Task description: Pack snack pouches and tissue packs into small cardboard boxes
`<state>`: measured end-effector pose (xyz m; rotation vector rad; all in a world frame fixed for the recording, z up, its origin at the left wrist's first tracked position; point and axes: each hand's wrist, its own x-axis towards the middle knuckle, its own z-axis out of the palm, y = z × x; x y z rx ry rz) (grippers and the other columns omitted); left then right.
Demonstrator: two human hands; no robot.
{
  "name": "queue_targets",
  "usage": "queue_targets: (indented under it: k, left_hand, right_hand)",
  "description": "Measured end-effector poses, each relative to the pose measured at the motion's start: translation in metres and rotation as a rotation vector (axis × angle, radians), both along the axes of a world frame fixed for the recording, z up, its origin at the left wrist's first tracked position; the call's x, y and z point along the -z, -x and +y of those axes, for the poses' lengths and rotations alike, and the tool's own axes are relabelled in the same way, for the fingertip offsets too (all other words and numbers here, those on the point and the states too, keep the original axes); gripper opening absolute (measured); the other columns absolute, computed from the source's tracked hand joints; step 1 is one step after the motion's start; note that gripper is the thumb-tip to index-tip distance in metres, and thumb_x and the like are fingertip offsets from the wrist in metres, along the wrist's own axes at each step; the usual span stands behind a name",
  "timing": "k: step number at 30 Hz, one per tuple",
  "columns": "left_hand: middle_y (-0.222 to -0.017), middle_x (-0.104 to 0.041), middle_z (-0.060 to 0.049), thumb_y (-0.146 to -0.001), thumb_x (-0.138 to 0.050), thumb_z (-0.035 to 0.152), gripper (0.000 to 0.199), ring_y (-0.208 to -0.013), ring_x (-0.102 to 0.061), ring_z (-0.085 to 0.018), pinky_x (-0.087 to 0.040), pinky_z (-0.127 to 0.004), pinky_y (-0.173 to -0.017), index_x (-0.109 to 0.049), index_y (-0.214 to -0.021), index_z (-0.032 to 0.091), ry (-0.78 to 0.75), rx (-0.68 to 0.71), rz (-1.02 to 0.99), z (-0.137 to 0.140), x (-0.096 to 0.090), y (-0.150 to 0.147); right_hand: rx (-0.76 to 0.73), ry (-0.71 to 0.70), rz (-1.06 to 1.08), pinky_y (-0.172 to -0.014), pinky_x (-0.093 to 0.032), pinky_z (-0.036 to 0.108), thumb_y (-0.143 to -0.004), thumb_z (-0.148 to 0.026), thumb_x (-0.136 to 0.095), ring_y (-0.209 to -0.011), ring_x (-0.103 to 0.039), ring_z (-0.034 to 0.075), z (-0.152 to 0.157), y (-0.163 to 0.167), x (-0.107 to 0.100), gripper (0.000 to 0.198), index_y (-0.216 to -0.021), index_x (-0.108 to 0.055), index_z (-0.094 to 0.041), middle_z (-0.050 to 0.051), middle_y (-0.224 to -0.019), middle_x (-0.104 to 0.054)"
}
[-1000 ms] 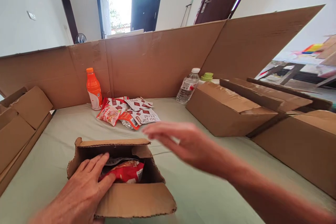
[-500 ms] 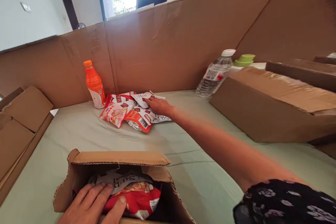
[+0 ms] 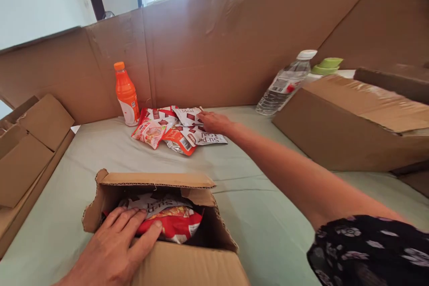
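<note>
The step in hand looks like packing: moving packets [image 3: 177,130] from the pile on the bench [image 3: 100,152] into the open box [image 3: 174,259] near the person.

The left hand [image 3: 114,250] lies flat, fingers spread and uncurled, on the packets already in the box [image 3: 169,221], pressing them down at the near wall. It grips nothing.

The right hand [image 3: 214,121] reaches far across the bench and rests on the right edge of the pile, fingers down on a white and red packet [image 3: 204,136]. Whether the fingers have closed on it cannot be told; the thumb side is hidden.

The pile lies well apart from the box, just beside an orange bottle [image 3: 126,96] that stands upright against the cardboard wall [image 3: 217,49]. A water bottle [image 3: 284,84] leans at the far right, by a closed carton [image 3: 351,125].

As a judgement, the next move calls for pinching one packet free of the overlapping ones and carrying it back over the box's raised far flap, with the left hand shifting aside so there is room to drop it in.
</note>
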<state>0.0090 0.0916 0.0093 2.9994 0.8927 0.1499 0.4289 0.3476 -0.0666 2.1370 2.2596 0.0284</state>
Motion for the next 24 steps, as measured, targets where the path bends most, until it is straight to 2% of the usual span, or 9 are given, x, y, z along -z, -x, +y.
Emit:
queue_targets:
  k: [3,6,9,11,14,18,21,22,24]
  left_hand:
    - [-0.132,-0.069,-0.014,-0.085,-0.048,0.007,0.079,-0.118,-0.065,-0.03,-0.048,-0.05,-0.107,-0.028,-0.159,0.026,-0.136,0.048,-0.045,0.007,0.022,0.007]
    - [-0.127,-0.071,-0.012,-0.095,-0.04,0.009,0.066,-0.114,-0.067,-0.028,-0.05,-0.049,-0.105,-0.031,-0.158,0.027,-0.189,0.058,-0.068,0.011,0.036,0.011]
    - [-0.125,-0.072,-0.01,-0.097,-0.038,0.008,0.064,-0.112,-0.068,-0.027,-0.05,-0.046,-0.105,-0.032,-0.157,0.03,-0.216,0.034,-0.078,0.014,0.044,0.014]
    - [-0.125,-0.072,-0.009,-0.096,-0.039,0.008,0.065,-0.112,-0.068,-0.026,-0.05,-0.045,-0.105,-0.032,-0.156,0.031,-0.219,0.033,-0.076,0.014,0.045,0.014]
    - [-0.127,-0.07,-0.011,-0.087,-0.047,0.008,0.074,-0.114,-0.066,-0.028,-0.049,-0.048,-0.105,-0.031,-0.157,0.028,-0.166,0.036,-0.072,0.012,0.029,0.006]
    - [-0.134,-0.064,-0.014,-0.068,-0.063,0.013,0.082,-0.117,-0.061,-0.034,-0.046,-0.054,-0.106,-0.042,-0.147,0.022,0.104,-0.037,-0.025,0.001,-0.017,-0.015]
    - [-0.128,-0.064,-0.013,-0.066,-0.063,0.009,0.075,-0.113,-0.059,-0.033,-0.047,-0.051,-0.102,-0.05,-0.139,0.02,0.203,-0.068,0.015,-0.002,-0.042,-0.025]
    - [-0.126,-0.064,-0.013,-0.067,-0.063,0.009,0.074,-0.112,-0.059,-0.032,-0.047,-0.05,-0.101,-0.051,-0.139,0.019,0.2,-0.073,0.021,-0.002,-0.045,-0.026]
    - [-0.123,-0.065,-0.012,-0.067,-0.063,0.01,0.072,-0.11,-0.058,-0.031,-0.046,-0.049,-0.1,-0.052,-0.138,0.019,0.192,-0.081,0.026,-0.003,-0.045,-0.025]
  right_hand:
    - [0.048,-0.02,-0.007,-0.094,-0.057,0.047,-0.099,-0.037,-0.064,-0.112,-0.065,0.024,0.009,0.007,0.006,0.037,-0.129,-0.062,-0.017,0.011,-0.13,-0.063]
    - [0.081,-0.051,0.017,-0.094,-0.057,0.047,-0.098,-0.038,-0.065,-0.111,-0.065,0.025,0.012,0.012,0.011,0.037,-0.128,-0.063,-0.016,0.011,-0.129,-0.064]
    - [0.113,-0.105,0.083,-0.096,-0.055,0.048,-0.097,-0.038,-0.066,-0.112,-0.065,0.025,0.009,0.013,0.008,0.036,-0.125,-0.064,-0.015,0.011,-0.128,-0.064]
    - [0.136,-0.169,0.155,-0.098,-0.054,0.049,-0.097,-0.038,-0.067,-0.113,-0.064,0.025,0.001,0.012,-0.002,0.034,-0.122,-0.065,-0.014,0.011,-0.126,-0.066]
    - [0.157,-0.293,0.307,-0.095,-0.053,0.042,-0.102,-0.029,-0.053,-0.106,-0.066,0.023,-0.022,0.009,-0.028,0.023,-0.111,-0.068,-0.014,0.011,-0.116,-0.07]
    - [0.083,-0.429,0.54,-0.076,-0.051,0.029,-0.102,-0.025,-0.035,-0.087,-0.064,0.019,-0.09,0.012,-0.074,0.033,-0.097,-0.066,-0.017,0.009,-0.097,-0.071]
    - [0.033,-0.597,0.746,-0.06,-0.043,0.028,-0.101,-0.035,-0.04,-0.068,-0.052,0.015,-0.159,0.03,-0.112,0.028,-0.087,-0.06,-0.021,0.003,-0.08,-0.061]
    - [0.016,-0.696,0.854,-0.055,-0.038,0.027,-0.098,-0.038,-0.048,-0.061,-0.045,0.014,-0.181,0.04,-0.125,0.026,-0.079,-0.058,-0.022,0.0,-0.072,-0.055]
    - [-0.049,-0.806,0.955,-0.051,-0.032,0.027,-0.091,-0.039,-0.061,-0.056,-0.035,0.012,-0.22,0.065,-0.149,0.03,-0.067,-0.053,-0.023,-0.002,-0.062,-0.044]
